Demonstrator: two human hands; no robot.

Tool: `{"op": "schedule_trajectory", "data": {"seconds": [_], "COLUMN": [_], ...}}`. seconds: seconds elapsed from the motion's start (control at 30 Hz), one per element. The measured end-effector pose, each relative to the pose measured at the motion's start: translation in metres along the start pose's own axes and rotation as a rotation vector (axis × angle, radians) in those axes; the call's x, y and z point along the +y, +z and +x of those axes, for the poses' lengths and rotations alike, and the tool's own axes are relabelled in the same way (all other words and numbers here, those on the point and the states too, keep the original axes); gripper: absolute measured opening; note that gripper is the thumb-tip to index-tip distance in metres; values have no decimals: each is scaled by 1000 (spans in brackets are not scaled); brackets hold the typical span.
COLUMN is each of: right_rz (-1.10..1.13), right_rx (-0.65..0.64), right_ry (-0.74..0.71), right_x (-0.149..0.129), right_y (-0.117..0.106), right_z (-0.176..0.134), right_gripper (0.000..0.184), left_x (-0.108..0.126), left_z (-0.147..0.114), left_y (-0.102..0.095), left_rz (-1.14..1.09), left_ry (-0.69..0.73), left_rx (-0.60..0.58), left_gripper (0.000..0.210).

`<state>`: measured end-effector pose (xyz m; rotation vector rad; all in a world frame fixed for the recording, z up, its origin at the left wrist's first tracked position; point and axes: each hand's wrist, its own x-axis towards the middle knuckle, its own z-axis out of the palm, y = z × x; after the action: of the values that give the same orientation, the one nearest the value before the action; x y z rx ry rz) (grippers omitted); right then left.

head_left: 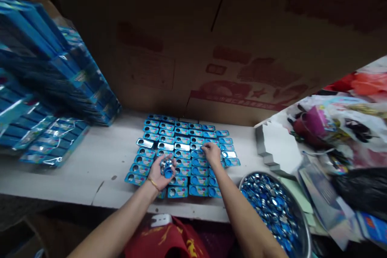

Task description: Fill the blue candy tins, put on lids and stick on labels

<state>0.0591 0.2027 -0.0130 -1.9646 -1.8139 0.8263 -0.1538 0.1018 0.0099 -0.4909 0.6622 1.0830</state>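
Observation:
My left hand (161, 174) is palm up and cupped around several small round blue-and-silver metal caps (166, 165). It hovers over the lower left of a block of small blue rectangular tins (177, 192), laid in rows, with round recesses in their tops. My right hand (212, 153) reaches to the right half of the block, its fingertips pinched together at one tin's top. What those fingertips hold, if anything, is hidden. To the right, a round metal basin (307, 231) holds many more of the same blue-and-silver caps.
Stacks of plastic-wrapped blue packs (81, 76) stand at the left. A large cardboard box (181, 68) walls off the back of the white table (99, 157). A white stepped block (279, 147) and cluttered bags (356, 117) lie at the right.

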Motion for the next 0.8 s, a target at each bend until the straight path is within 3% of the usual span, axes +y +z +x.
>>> {"op": "schedule_trajectory", "data": {"seconds": [0.17, 0.3, 0.47, 0.57, 0.63, 0.8], "right_rz": [-234, -413, -507, -524, -450, -65], "right_rx": [-117, -220, -275, -268, -224, -239], "right_ry": [14, 74, 78, 23, -111, -717], "right_x": [-27, -42, -53, -58, -63, -73], "right_y": [21, 31, 24, 16, 14, 32], "right_z": [31, 48, 59, 42, 18, -45], "right_gripper": [9, 25, 34, 34, 29, 28], "left_x": [9, 15, 19, 23, 25, 17], "left_z": [4, 10, 15, 19, 23, 36], "left_y": [2, 5, 13, 15, 15, 21], "left_rz": [-13, -7, 1, -24, -51, 13], "left_ry": [39, 52, 118, 127, 131, 190], "left_rx": [3, 4, 6, 11, 26, 54], "left_gripper": [8, 9, 9, 9, 8, 11]}}
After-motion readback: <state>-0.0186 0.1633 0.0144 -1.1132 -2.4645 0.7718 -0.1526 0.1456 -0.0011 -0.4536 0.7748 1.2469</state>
